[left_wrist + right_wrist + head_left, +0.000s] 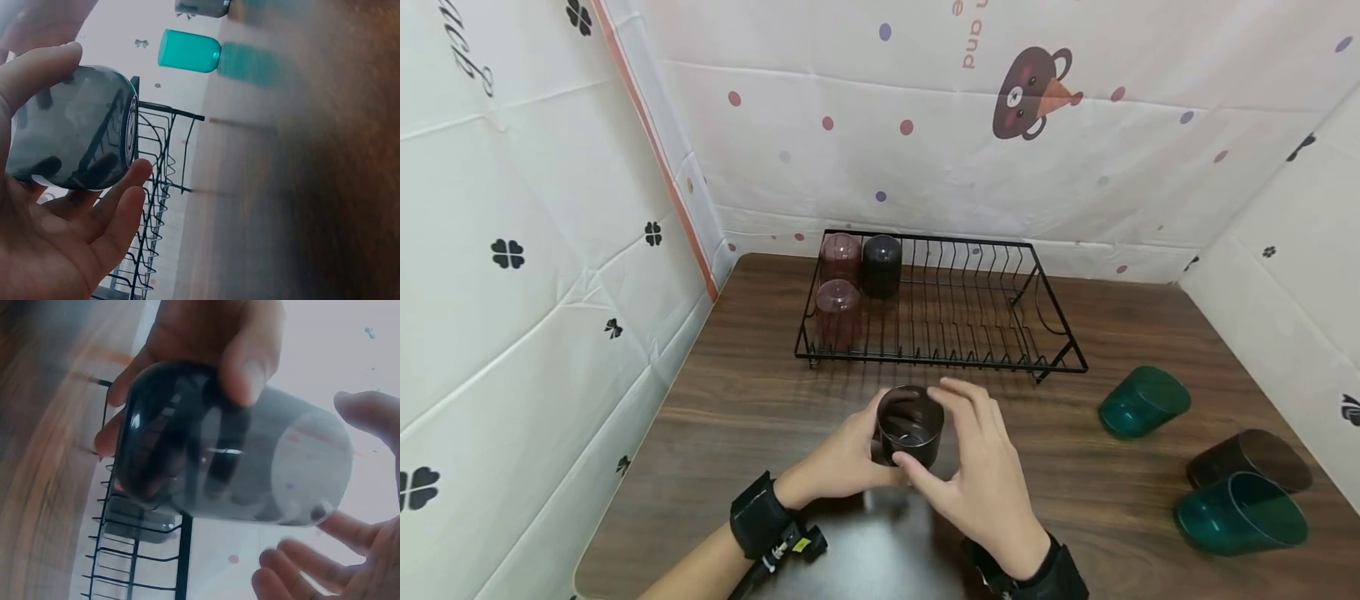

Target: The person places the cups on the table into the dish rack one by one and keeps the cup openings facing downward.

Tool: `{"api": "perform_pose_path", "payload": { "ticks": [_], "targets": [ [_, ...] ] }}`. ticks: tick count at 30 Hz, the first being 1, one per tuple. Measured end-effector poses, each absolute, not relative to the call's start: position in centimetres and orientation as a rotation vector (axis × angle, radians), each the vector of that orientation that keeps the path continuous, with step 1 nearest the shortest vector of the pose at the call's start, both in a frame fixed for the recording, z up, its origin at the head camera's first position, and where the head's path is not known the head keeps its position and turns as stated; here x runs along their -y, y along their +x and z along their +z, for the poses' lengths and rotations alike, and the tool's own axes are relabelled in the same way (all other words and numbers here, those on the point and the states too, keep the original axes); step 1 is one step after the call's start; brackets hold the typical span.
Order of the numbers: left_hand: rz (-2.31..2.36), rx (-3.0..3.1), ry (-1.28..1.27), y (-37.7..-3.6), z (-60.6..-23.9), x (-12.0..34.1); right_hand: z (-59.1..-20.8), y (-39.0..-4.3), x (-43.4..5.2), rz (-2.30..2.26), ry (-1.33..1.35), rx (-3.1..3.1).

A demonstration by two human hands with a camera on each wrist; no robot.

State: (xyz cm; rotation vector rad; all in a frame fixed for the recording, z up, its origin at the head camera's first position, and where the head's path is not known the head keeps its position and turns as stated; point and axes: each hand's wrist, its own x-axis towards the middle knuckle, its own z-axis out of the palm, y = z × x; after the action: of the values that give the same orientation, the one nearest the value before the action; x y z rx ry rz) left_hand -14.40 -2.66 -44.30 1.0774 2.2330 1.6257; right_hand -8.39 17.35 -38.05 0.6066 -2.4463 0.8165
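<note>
My left hand (pixel 842 462) grips a dark tinted drinking glass (pixel 911 429) above the table, thumb on one side and fingers round the other, as the left wrist view shows. The open mouth of the glass faces up toward me. My right hand (pixel 988 471) is spread round the rim. In the right wrist view its thumb (pixel 369 412) stands apart from the glass, while one fingertip appears to touch near the rim. The black wire dish rack (pixel 970 361) stands just beyond both hands.
Two pink glasses (pixel 839 312) and a dark glass (pixel 882 267) stand upside down at the rack's left end. On the right of the wooden table (pixel 722 392) lie two teal glasses (pixel 1142 402) and a brown glass (pixel 1247 460). Printed cloth hangs behind and at both sides.
</note>
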Motion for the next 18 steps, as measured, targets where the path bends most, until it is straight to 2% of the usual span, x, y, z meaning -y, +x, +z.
{"api": "perform_pose_path", "payload": {
  "ticks": [18],
  "targets": [
    [1.624, -2.220, 1.000, -14.07, -44.26, 2.82, -38.34, -9.34, -16.99, 0.930, 0.598, 2.593]
  ]
}}
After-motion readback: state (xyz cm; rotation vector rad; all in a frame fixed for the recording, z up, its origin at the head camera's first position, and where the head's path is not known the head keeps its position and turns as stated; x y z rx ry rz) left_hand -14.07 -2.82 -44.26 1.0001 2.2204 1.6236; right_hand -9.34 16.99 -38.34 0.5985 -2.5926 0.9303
